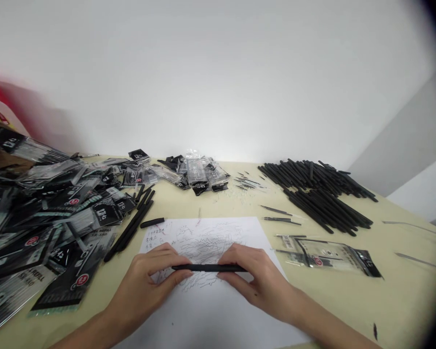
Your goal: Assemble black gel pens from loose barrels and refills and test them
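Your left hand (147, 286) and right hand (257, 281) are both closed on a black pen (209, 267), pinching it at each end right over a scribbled sheet of paper (203, 237), with refill packs (54, 228) piled left and loose black pens (316, 194) off to the right.

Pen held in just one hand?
No, the left hand and the right hand each hold one end of the black pen, over the scribbled paper sheet.
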{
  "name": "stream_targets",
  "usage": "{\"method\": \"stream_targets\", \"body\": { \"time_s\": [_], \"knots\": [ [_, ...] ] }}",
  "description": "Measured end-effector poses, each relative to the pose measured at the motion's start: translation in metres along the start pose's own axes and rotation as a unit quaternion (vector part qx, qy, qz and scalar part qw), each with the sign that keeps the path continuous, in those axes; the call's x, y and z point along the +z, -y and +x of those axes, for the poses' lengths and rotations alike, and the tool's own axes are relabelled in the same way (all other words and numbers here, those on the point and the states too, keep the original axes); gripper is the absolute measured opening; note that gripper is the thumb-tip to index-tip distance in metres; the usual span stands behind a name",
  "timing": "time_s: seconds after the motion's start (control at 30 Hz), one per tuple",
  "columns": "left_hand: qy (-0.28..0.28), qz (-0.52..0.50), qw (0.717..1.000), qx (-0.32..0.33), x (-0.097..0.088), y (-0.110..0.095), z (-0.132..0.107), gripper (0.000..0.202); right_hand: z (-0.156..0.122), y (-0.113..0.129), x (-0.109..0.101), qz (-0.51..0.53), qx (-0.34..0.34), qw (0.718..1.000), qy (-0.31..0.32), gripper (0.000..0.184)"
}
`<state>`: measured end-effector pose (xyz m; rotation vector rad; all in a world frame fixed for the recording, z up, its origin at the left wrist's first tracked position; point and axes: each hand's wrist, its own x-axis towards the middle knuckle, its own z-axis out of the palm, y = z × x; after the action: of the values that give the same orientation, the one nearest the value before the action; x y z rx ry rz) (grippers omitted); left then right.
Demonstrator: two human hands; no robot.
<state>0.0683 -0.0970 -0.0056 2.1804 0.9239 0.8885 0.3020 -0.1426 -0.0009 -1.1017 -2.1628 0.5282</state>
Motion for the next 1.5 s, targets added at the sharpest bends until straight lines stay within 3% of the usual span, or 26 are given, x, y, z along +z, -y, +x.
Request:
{"method": "stream_targets", "body": {
  "time_s": [0.27,0.53,0.6,0.7,0.97,1.2,1.5],
  "knots": [
    [0.009,0.002,1.000,0.013,0.0005,0.0002,0.0006,0.009,0.0021,0.0018,0.0023,-0.066,-0.017,0.998,0.000,0.020],
    [0.009,-0.003,1.000,0.007,-0.0008,0.0019,-0.0012,0.010,0.0005,0.0005,0.0023,-0.066,-0.045,0.997,-0.023,0.008],
    [0.015,-0.005,1.000,0.006,-0.0008,0.0019,-0.0015,0.010,0.0007,0.0008,0.0023,-0.080,-0.048,0.996,-0.015,0.013],
    [0.016,-0.007,1.000,0.011,-0.0005,0.0020,-0.0011,0.011,0.0021,0.0001,0.0032,-0.092,-0.043,0.995,-0.002,0.020],
    [0.017,-0.002,1.000,-0.003,0.0000,0.0012,0.0008,0.010,0.0013,-0.0002,0.0042,-0.079,-0.021,0.997,-0.004,0.008],
    [0.020,0.001,1.000,0.004,-0.0010,-0.0018,-0.0012,0.010,0.0031,-0.0001,0.0058,-0.097,-0.024,0.995,0.011,0.019],
    [0.012,0.001,1.000,-0.007,-0.0020,-0.0016,0.0008,0.012,0.0036,-0.0032,0.0049,-0.073,-0.062,0.994,-0.055,0.007]
  ]
}}
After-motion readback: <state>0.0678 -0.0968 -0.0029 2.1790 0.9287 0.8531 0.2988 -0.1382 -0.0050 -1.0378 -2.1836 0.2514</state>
